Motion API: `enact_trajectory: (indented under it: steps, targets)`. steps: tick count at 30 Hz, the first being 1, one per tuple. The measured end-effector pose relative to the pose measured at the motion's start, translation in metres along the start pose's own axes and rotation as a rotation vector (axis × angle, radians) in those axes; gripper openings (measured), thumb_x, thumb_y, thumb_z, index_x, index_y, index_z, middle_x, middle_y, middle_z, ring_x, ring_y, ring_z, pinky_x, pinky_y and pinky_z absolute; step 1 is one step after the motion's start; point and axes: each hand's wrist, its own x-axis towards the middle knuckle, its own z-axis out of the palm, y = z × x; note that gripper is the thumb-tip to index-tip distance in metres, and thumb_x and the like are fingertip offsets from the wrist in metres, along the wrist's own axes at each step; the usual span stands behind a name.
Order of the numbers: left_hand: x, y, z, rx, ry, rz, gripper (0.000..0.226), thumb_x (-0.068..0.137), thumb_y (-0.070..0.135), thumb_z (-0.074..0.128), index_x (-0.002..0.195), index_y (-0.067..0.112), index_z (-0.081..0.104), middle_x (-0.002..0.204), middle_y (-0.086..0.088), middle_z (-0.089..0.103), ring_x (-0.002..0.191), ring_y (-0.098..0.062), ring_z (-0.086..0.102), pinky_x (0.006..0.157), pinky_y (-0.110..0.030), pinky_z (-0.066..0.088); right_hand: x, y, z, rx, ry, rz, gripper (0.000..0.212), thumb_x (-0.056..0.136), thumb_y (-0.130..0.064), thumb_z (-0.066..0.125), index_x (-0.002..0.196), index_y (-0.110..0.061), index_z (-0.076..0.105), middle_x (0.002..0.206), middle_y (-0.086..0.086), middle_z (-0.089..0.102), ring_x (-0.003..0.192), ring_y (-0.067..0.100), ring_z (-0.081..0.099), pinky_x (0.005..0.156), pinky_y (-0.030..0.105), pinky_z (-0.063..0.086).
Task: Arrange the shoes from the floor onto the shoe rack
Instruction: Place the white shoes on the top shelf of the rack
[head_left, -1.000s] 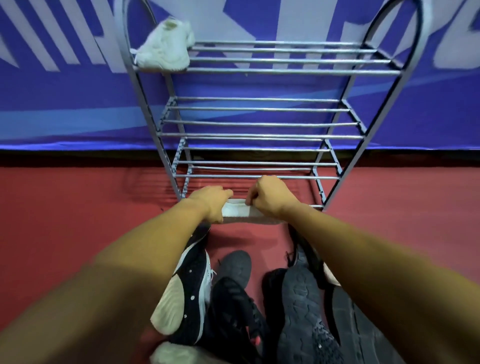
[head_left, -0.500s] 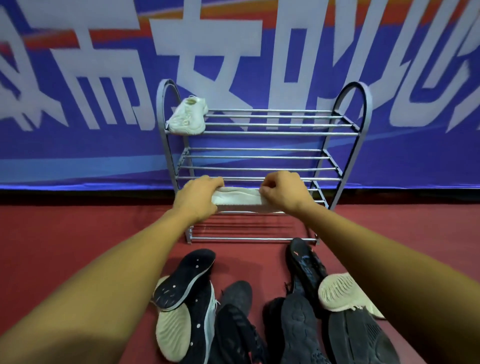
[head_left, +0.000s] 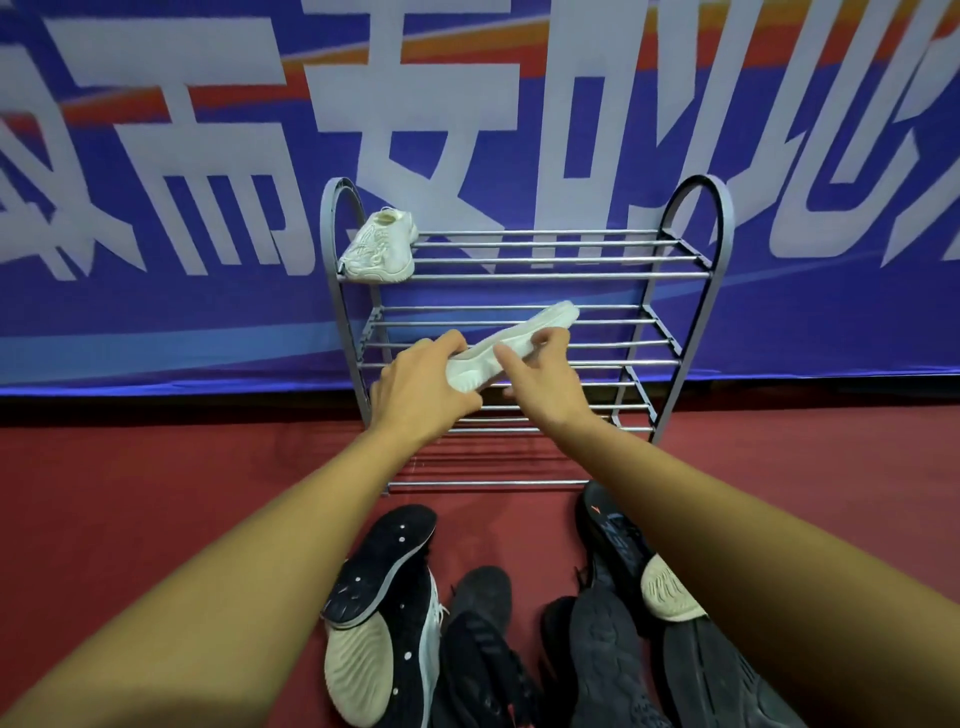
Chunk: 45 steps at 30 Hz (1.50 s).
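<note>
Between my two hands, in the air before the middle shelves of the shoe rack (head_left: 698, 260), is the white shoe (head_left: 519, 340). It is tilted, with one end low by my left hand and the other end high toward the right, and its pale sole faces me. My left hand (head_left: 421, 387) is curled around the low end and grips it. My right hand (head_left: 540, 384) pinches the shoe near its middle, thumb above and forefinger on the sole. The shoe does not rest on any bar yet; I carry its whole weight.

On the top shelf, at the left end, stands the other white shoe (head_left: 382, 247). It looks like the partner, so I judge the place for mine is just beside it. For this I must lift higher and turn the sole down.

So the task is only at its beginning: one shoe on the rack, one in my hands. On the red floor (head_left: 156, 493) under my arms lies a pile of shoes (head_left: 483, 639), mostly black and dark grey, some with the sole up. One pale sole (head_left: 667, 595) shows beside my right forearm. I cannot count them well, because my arms cover part of them. All of these wait for a shelf.
</note>
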Motion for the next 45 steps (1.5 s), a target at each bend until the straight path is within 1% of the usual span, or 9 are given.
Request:
enact_trajectory:
  steps: [5,10,13,17,21,29,32,38,45]
  targets:
    - [-0.002,0.014,-0.008,-0.085,0.041,0.063,0.041,0.067,0.055,0.069,0.099,0.036,0.053,0.096,0.011,0.057,0.087,-0.018,0.058,0.069,-0.036,0.049,0.007,-0.014,0.005,0.323,0.081,0.097,0.079,0.059,-0.062,0.075,0.112,-0.044,0.02,0.111,0.009,0.067,0.09,0.032,0.072,0.084,0.049,0.058]
    - [-0.006,0.006,-0.017,-0.159,-0.079,0.163,0.047,0.071,0.051,0.074,0.114,0.039,0.059,0.106,0.015,0.057,0.093,-0.012,0.058,0.078,-0.036,0.05,0.013,-0.019,-0.007,0.465,-0.034,0.203,0.074,0.071,-0.036,0.078,0.128,-0.006,0.043,0.103,0.013,0.069,0.064,0.017,0.07,0.054,0.028,0.055]
    - [-0.003,0.007,-0.021,-0.45,-0.099,0.116,0.023,0.082,0.034,0.074,0.104,0.033,0.07,0.101,0.01,0.067,0.09,-0.008,0.064,0.084,-0.028,0.052,0.017,-0.019,-0.012,0.483,-0.031,0.2,0.053,0.079,-0.018,0.069,0.125,0.005,0.054,0.085,0.009,0.062,0.042,0.007,0.056,0.039,0.018,0.04]
    - [0.009,0.001,-0.017,-0.554,0.048,-0.178,0.021,0.084,0.032,0.071,0.103,0.025,0.069,0.101,-0.001,0.065,0.086,-0.013,0.062,0.078,-0.03,0.05,0.02,-0.028,-0.022,0.622,-0.068,0.212,0.027,0.084,-0.01,0.062,0.109,-0.001,0.06,0.091,0.012,0.065,0.054,0.019,0.062,0.042,0.018,0.041]
    - [0.006,0.0,-0.017,-1.156,-0.35,-0.637,0.045,0.077,0.048,0.073,0.114,0.024,0.066,0.104,-0.004,0.072,0.082,-0.019,0.062,0.06,-0.026,0.046,0.028,-0.035,-0.022,0.644,-0.077,0.222,0.027,0.084,-0.015,0.064,0.107,-0.001,0.063,0.093,0.012,0.066,0.06,0.022,0.058,0.047,0.023,0.044]
    - [0.036,0.008,-0.011,-1.436,-0.12,-0.652,0.009,0.086,0.012,0.067,0.09,0.02,0.066,0.086,-0.003,0.064,0.066,-0.011,0.056,0.042,-0.016,0.04,0.046,-0.041,-0.018,0.647,-0.185,0.1,0.045,0.09,-0.042,0.068,0.123,-0.012,0.061,0.112,0.007,0.073,0.084,0.02,0.069,0.071,0.032,0.052]
    - [0.053,0.005,-0.009,-1.458,0.027,-0.689,0.01,0.084,0.006,0.069,0.089,0.014,0.065,0.078,-0.002,0.062,0.064,-0.008,0.054,0.039,-0.014,0.035,0.047,-0.042,-0.015,0.579,-0.287,0.121,0.035,0.094,-0.038,0.064,0.121,-0.016,0.062,0.097,0.0,0.072,0.069,0.011,0.069,0.061,0.022,0.049]
    - [0.074,-0.007,-0.001,-1.49,0.116,-0.68,0.011,0.083,0.005,0.07,0.092,0.01,0.066,0.068,0.001,0.063,0.06,-0.007,0.054,0.043,-0.014,0.036,0.058,-0.035,0.004,0.461,-0.306,0.17,0.053,0.084,-0.034,0.076,0.126,-0.013,0.052,0.113,0.007,0.067,0.081,0.019,0.07,0.064,0.027,0.051]
    - [0.097,-0.016,0.011,-1.582,0.124,-0.633,0.02,0.079,0.006,0.077,0.097,0.008,0.068,0.078,0.0,0.069,0.071,-0.011,0.061,0.054,-0.017,0.043,0.083,-0.034,0.031,0.655,-0.226,0.169,0.045,0.087,-0.017,0.069,0.128,-0.014,0.054,0.094,0.005,0.07,0.066,0.014,0.061,0.056,0.024,0.047]
